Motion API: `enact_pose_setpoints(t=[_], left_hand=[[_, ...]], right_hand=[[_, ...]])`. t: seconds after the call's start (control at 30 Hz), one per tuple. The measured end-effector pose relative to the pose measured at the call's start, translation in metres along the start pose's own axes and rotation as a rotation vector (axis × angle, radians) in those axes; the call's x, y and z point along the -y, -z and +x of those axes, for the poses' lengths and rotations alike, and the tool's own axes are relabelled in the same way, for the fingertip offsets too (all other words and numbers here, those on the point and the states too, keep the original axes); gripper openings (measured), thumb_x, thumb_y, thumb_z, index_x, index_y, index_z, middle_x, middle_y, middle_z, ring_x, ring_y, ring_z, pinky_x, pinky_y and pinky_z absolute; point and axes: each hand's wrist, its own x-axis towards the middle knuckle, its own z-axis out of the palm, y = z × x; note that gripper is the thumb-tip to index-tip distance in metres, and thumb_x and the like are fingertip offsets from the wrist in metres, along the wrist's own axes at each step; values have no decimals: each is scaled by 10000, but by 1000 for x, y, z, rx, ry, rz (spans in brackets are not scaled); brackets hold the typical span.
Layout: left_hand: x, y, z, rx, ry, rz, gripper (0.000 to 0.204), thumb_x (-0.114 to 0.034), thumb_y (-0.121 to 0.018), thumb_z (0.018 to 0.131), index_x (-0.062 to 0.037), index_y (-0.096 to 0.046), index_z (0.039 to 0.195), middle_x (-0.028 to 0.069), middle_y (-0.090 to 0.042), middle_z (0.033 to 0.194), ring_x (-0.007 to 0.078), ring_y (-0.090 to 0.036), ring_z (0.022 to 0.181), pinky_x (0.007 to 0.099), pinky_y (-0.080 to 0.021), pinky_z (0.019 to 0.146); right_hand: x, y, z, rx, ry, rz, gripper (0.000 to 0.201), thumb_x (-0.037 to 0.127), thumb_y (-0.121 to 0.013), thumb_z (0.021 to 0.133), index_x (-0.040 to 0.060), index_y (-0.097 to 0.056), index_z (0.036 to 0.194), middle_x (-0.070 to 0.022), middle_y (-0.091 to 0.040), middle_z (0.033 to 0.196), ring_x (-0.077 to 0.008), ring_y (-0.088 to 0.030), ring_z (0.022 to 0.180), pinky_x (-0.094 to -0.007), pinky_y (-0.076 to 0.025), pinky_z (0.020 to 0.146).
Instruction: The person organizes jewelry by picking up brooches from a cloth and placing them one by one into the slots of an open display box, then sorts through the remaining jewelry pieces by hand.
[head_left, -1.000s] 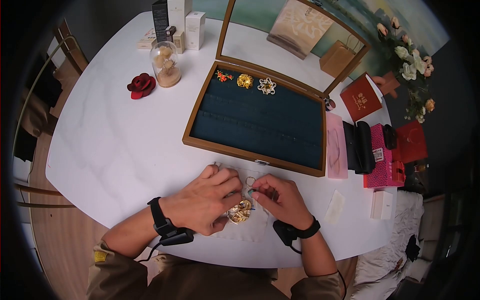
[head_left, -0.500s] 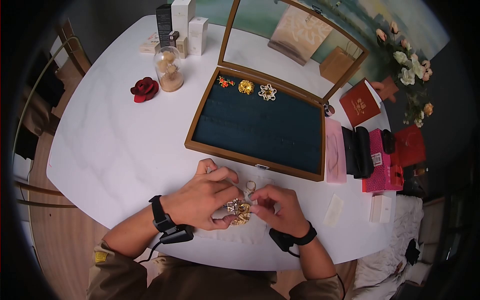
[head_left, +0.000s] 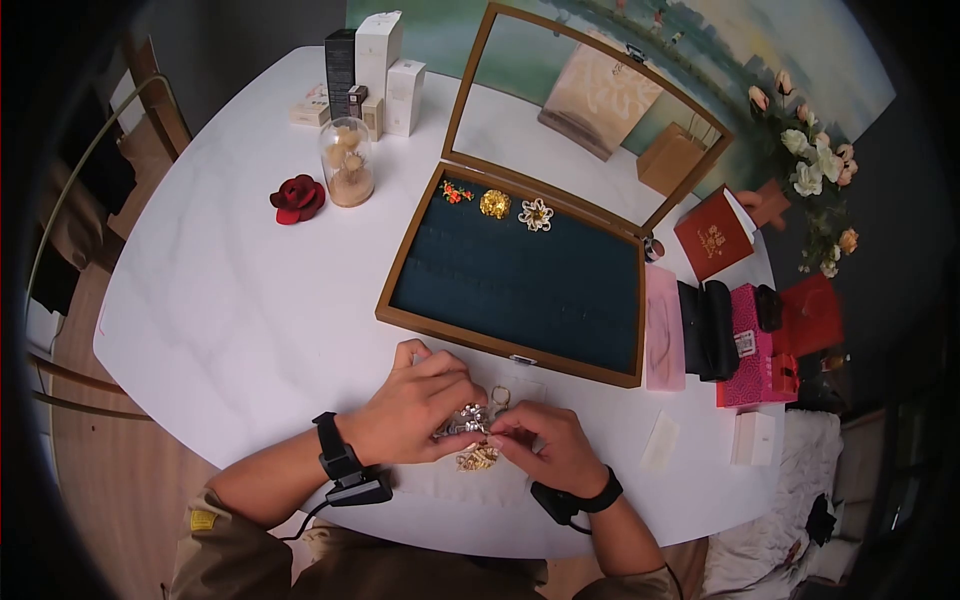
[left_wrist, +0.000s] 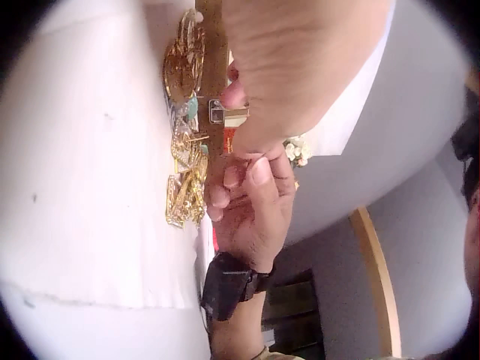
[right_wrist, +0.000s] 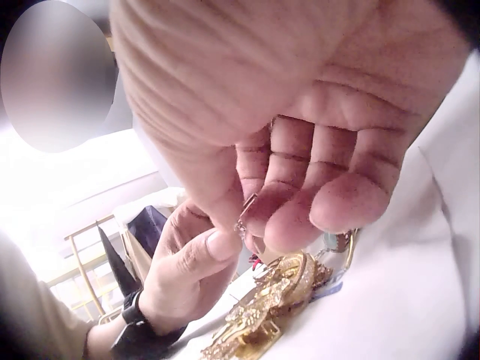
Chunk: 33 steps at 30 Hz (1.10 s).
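In the head view my left hand (head_left: 415,405) holds a sparkling silver brooch (head_left: 470,418) between thumb and fingers, above a white cloth (head_left: 430,482). My right hand (head_left: 545,445) meets it from the other side, thumb and forefinger pinching its edge. The right wrist view shows a thin metal pin (right_wrist: 248,202) at these fingertips; the rest of the brooch is mostly hidden behind the hand. Just beneath both hands lies a heap of gold jewellery (head_left: 478,458), with a gold ring-shaped piece (head_left: 501,396) beyond it.
Ahead stands an open wooden display case (head_left: 510,290) with several brooches along its far row. A pink case (head_left: 664,330), black pouch (head_left: 712,330) and pink box (head_left: 745,350) line the right. A red fabric flower (head_left: 298,199) and glass dome (head_left: 347,165) stand left.
The silver brooch has come up from the gold heap in my left hand. My right hand has moved left to pinch its edge. The head view has tilted slightly upward.
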Motion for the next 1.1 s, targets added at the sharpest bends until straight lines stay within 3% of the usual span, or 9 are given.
enact_pose_setpoints(t=[0.13,0.27,0.37,0.43,0.5,0.63,0.83,1.03,1.1], left_hand=[[-1,-4,-1,-59,61,-32,384,-348,-840,818,-123,-652,1065,30,-645,939,208,-573,1027,436,-309,921],[0,-9,0,-100,86,-65,388,-352,-848,812,-127,-642,1053,28,-632,926,212,-573,987,426,-297,927],[-1,-6,4,-117,93,-127,360,-294,-840,807,-117,-633,1043,36,-628,910,238,-583,927,407,-342,904],[1,-8,4,-204,152,-279,289,-141,-770,770,-92,-619,1011,63,-614,884,290,-592,858,412,-428,826],[9,-15,1,-229,153,-269,260,-78,-711,742,-79,-615,984,78,-606,875,309,-591,834,420,-458,780],[11,-19,1,-239,166,-311,225,33,-592,684,-56,-604,890,100,-584,844,326,-589,796,434,-503,710],[7,-12,4,-202,189,-319,209,84,-564,708,-57,-635,846,109,-620,840,341,-617,815,433,-510,710],[11,-15,1,-172,140,-311,188,68,-571,716,-64,-622,840,85,-596,828,326,-597,837,435,-508,758],[12,-14,0,-142,123,-325,193,70,-570,713,-64,-618,844,86,-596,829,332,-595,843,438,-505,766]], right_hand=[[-2,1,1,-11,3,-24,82,65,-717,955,7,-681,1001,-48,-683,812,-116,-666,702,-251,-521,636],[-12,1,-3,-24,-161,142,117,119,-697,980,12,-674,1025,-44,-690,849,-106,-655,705,-272,-519,618],[-9,10,-4,-50,-202,171,104,118,-679,992,20,-670,1027,-22,-686,869,-81,-644,718,-250,-509,620],[-7,23,2,-82,-180,177,91,114,-670,996,29,-665,1028,-11,-680,873,-69,-636,721,-236,-499,621],[-8,46,7,-195,-231,165,59,101,-655,1001,49,-649,1028,2,-666,873,-58,-621,720,-214,-476,623],[-14,102,45,-295,-185,-29,111,180,-603,1036,76,-640,1040,35,-625,831,-43,-608,735,-204,-449,609],[-59,165,113,-294,-210,-67,89,175,-602,1038,93,-628,1018,36,-604,823,-53,-593,712,-191,-442,587],[-83,176,158,-283,-225,-245,64,48,-578,991,51,-635,962,13,-614,793,-72,-618,676,-215,-485,607],[-93,178,166,-203,-128,-330,59,17,-568,964,25,-626,951,-12,-618,773,-95,-632,667,-248,-504,618]])
